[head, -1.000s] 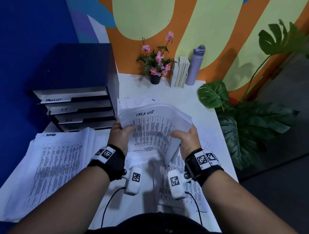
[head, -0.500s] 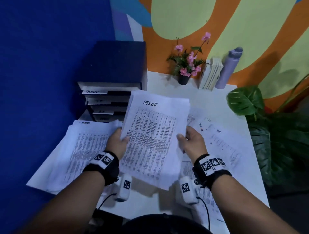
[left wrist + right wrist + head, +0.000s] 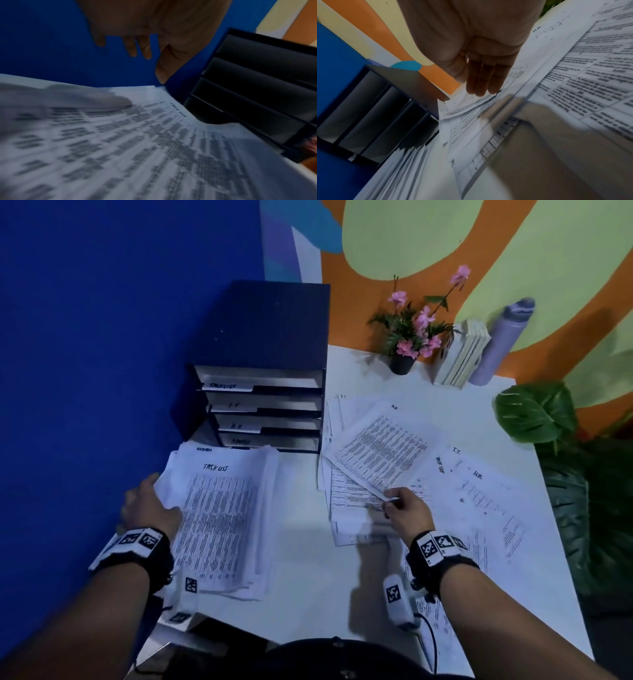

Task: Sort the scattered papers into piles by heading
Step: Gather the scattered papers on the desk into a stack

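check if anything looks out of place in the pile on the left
Yes: the TASK LIST sheet lies on top of a pile whose lower sheet seems headed ADMIN, so headings look mixed. The pile's edges are also fanned unevenly.

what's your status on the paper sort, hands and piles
Left hand rests open on TASK LIST pile. Right hand pinches corner of HR sheet. Loose sheets lie unsorted at right. Nothing blocking.

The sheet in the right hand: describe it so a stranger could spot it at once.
Start at the dark paper tray rack against the blue wall and look right, to the scattered papers. The sheet lies tilted on top of them, its near corner pinched by the right hand. It is headed HR, unlike its IT and TASK LIST neighbours.
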The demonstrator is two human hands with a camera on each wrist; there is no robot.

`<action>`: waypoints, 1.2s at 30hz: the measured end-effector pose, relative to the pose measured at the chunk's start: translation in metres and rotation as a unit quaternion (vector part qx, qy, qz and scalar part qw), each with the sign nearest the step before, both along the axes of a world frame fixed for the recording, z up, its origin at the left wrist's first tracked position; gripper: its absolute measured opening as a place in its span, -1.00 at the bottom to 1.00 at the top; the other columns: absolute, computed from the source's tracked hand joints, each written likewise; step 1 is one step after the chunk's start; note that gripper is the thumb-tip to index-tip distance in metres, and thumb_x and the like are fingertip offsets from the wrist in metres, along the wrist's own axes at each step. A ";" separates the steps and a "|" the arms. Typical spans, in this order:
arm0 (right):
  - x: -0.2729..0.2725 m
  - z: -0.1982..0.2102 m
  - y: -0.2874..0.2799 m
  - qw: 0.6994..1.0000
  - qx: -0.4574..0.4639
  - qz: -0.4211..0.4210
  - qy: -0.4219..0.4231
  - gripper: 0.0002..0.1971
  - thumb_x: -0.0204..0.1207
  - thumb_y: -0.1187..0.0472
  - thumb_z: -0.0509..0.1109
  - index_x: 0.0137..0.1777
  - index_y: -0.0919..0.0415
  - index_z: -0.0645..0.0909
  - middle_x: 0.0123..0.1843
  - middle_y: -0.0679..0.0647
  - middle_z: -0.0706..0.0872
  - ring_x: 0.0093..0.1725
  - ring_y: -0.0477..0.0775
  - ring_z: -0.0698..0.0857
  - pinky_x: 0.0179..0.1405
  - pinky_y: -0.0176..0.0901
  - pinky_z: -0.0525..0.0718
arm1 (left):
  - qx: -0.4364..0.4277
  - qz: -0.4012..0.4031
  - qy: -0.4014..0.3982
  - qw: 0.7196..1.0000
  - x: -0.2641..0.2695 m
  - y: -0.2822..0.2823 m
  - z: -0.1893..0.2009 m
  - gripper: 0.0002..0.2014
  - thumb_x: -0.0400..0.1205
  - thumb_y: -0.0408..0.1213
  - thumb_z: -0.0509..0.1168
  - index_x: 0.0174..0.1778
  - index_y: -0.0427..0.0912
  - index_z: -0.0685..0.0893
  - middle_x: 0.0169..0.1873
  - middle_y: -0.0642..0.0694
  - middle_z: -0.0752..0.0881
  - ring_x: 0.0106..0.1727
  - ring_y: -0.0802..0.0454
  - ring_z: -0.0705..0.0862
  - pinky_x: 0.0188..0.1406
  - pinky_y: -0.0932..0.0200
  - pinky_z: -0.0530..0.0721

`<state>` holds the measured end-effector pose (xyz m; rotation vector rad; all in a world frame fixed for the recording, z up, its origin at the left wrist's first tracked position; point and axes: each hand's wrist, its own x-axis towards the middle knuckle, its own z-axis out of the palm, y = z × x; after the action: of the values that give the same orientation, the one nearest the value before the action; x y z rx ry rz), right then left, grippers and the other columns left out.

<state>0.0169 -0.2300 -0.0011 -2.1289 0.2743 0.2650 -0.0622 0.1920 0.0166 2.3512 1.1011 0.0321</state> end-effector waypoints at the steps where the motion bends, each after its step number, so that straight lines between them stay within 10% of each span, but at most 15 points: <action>1: 0.000 -0.001 -0.003 1.000 -0.010 -0.004 -0.002 -0.84 0.59 0.31 0.32 0.05 0.03 0.62 -0.10 0.08 0.76 -0.12 0.13 0.71 -0.14 -0.18 0.62 | 0.021 -0.011 -0.004 1.000 0.007 -0.009 0.002 -0.33 0.48 -0.29 0.39 0.51 0.11 0.38 0.43 -0.22 0.42 0.37 -0.35 0.47 0.35 -0.37 0.47; 7: -0.010 -0.015 -0.048 0.998 -0.013 -0.043 0.050 -0.77 0.39 0.18 0.39 -0.05 -0.20 0.60 0.08 0.01 0.75 0.07 0.14 0.76 0.14 0.12 0.73 | -0.135 -0.139 -0.162 0.968 0.058 -0.099 0.003 -0.58 0.59 -0.37 0.35 0.38 -0.05 0.55 0.34 -0.09 0.56 0.32 -0.11 0.57 0.34 -0.05 0.55; 11: -0.021 -0.012 -0.098 0.984 -0.124 -0.095 0.079 -0.72 0.55 0.13 0.42 0.24 0.12 0.64 0.23 0.14 0.62 0.19 0.22 0.68 0.17 -0.01 0.66 | -0.285 -0.171 -0.098 0.938 0.085 -0.157 -0.004 -0.59 0.64 -0.26 0.35 0.42 -0.07 0.53 0.41 -0.08 0.55 0.37 -0.07 0.56 0.40 -0.13 0.55; 15: -0.042 -0.015 -0.148 0.957 -0.219 -0.150 0.114 -0.67 0.61 0.08 0.31 0.36 0.01 0.57 0.51 0.19 0.36 0.34 0.38 0.52 0.40 0.08 0.52 | -0.352 -0.166 -0.020 0.921 0.106 -0.189 -0.027 -0.41 0.60 -0.14 0.39 0.56 -0.01 0.38 0.57 -0.10 0.38 0.49 -0.08 0.46 0.49 -0.13 0.46; 22: -0.058 -0.019 -0.198 0.962 -0.087 -0.238 0.104 -0.43 0.54 0.31 0.35 0.54 0.04 0.36 0.59 0.15 0.10 0.18 0.23 0.52 0.31 -0.11 0.49 | -0.412 -0.054 0.023 0.909 0.139 -0.221 -0.054 -0.12 0.54 -0.15 0.47 0.68 0.02 0.07 0.57 -0.15 0.36 0.38 -0.15 0.55 0.18 -0.03 0.66; 27: -0.055 -0.021 -0.201 0.976 -0.006 -0.197 0.088 -0.37 0.51 0.40 0.35 0.54 -0.07 0.38 0.51 0.12 0.16 0.27 0.19 0.48 0.10 -0.21 0.56 | -0.354 -0.129 -0.039 0.926 0.148 -0.243 -0.060 0.02 0.30 -0.18 0.62 0.61 0.10 0.17 0.47 -0.17 0.48 0.34 -0.20 0.59 0.34 -0.16 0.57; 31: -0.051 -0.037 -0.191 0.976 0.063 -0.172 0.117 -0.41 0.34 0.40 0.44 0.20 -0.32 0.63 0.39 0.17 0.44 -0.03 0.14 0.59 -0.33 -0.28 0.65 | -0.248 -0.229 -0.010 0.941 0.142 -0.259 -0.061 -0.25 0.52 -0.49 0.43 0.62 -0.07 0.32 0.51 -0.18 0.45 0.44 -0.15 0.50 0.41 0.19 0.40; 36: -0.045 -0.037 -0.186 0.974 0.097 -0.145 0.144 -0.56 0.45 0.41 0.44 0.15 -0.17 0.64 0.22 0.24 0.58 0.10 0.17 0.66 0.25 0.01 0.63 | -0.233 -0.215 0.013 0.948 0.122 -0.268 -0.058 -0.35 0.53 -0.52 0.37 0.56 -0.11 0.43 0.45 -0.19 0.52 0.33 -0.15 0.58 0.16 0.30 0.46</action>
<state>-0.0277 -0.4158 -0.0380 -1.8254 0.6933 0.4121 0.0602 -0.0759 -0.0416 2.1012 0.5080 -0.3771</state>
